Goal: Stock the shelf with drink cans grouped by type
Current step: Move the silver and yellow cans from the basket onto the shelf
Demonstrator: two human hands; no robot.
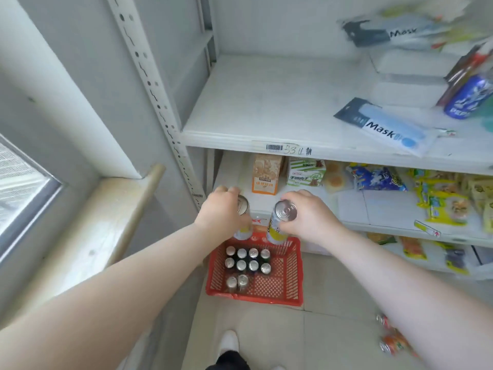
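Your left hand wraps a tall yellow-and-white drink can, and your right hand clasps a matching yellow-and-white can just beside it. You hold both upright above the far rim of the red plastic mesh basket on the floor, in front of the white metal shelf. Ten silver-topped cans stand in the basket's left half.

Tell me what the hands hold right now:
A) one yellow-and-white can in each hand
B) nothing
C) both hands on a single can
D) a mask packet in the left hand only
A: the left hand and the right hand each grip a separate yellow-and-white can above the red basket.
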